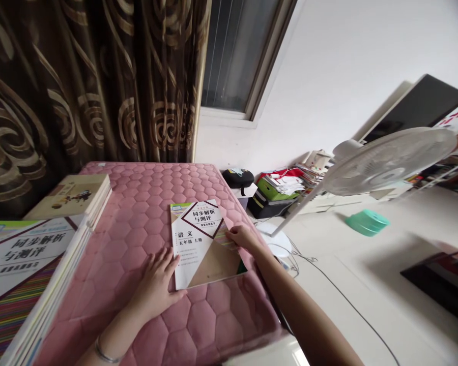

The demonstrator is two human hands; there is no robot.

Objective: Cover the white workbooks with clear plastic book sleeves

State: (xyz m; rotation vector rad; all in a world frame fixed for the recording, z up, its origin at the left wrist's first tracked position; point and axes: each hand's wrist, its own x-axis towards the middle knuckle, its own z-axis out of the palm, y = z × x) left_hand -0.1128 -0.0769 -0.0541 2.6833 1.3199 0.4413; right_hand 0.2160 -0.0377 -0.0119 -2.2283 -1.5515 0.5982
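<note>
A white and tan paperback workbook (204, 251) with Chinese characters on its cover lies on a pink table cover (137, 223) with a hexagon pattern. My left hand (158, 277) rests flat beside it, fingers spread, the thumb and fingertips at the book's left and lower-left edge. At the opposite side, my right hand (242, 239) pinches the right edge of the workbook between thumb and fingers. A silver bangle (106, 353) circles my left wrist.
On the left stand a tall stack of similar workbooks (26, 259) and a stack of beige books (72, 195). Past the table's right edge are a white standing fan (385, 160), a black case (237, 178), boxes of papers (278, 188), a green stool (367, 222) and a floor cable (343, 295).
</note>
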